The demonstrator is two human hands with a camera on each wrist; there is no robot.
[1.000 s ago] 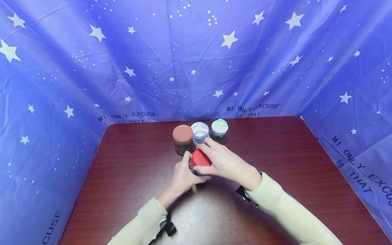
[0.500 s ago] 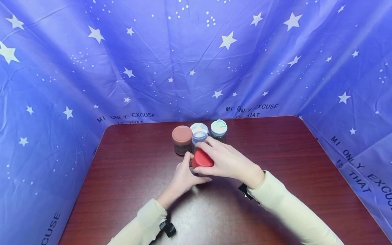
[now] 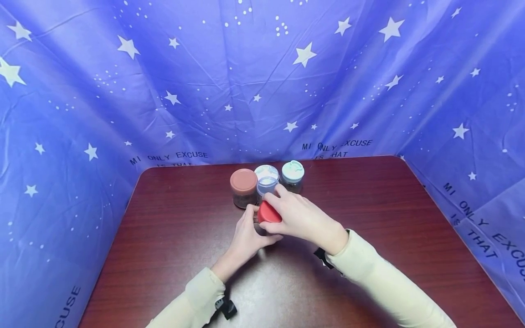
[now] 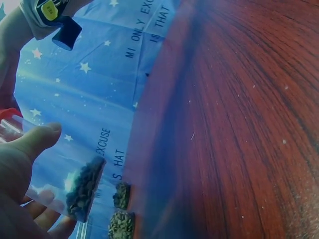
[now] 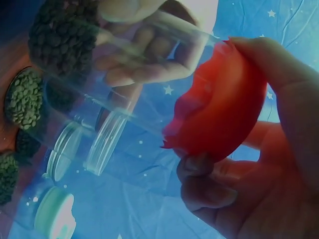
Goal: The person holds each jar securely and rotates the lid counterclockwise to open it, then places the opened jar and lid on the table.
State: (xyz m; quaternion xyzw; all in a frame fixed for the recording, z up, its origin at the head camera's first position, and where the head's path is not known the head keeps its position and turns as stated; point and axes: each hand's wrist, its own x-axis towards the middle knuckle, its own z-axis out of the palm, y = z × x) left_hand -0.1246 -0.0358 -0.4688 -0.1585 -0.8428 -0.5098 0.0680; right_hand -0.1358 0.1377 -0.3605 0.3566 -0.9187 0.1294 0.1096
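A clear jar [image 4: 42,169] partly filled with dark pellets [image 4: 85,190] stands between my hands near the middle of the table. My left hand [image 3: 245,237] grips its body, thumb on the near side and fingers round the far side. Over the jar's mouth is a red lid [image 3: 269,213], which my right hand [image 3: 306,219] grips by the rim between thumb and fingers. In the right wrist view the red lid [image 5: 224,102] sits at the end of the clear wall, fingertips on its edge. In the head view, the hands and lid hide most of the jar.
Right behind the hands stand a jar with an orange-brown lid [image 3: 244,181], one with a white lid [image 3: 265,170], a clear-topped jar [image 3: 267,186] and one with a mint lid [image 3: 293,170]. The dark red wooden table [image 3: 172,228] ends at a starry blue curtain [image 3: 229,82].
My right hand and the red lid shifted slightly right, then back left. My left hand keeps its grip on the jar in about the same place.
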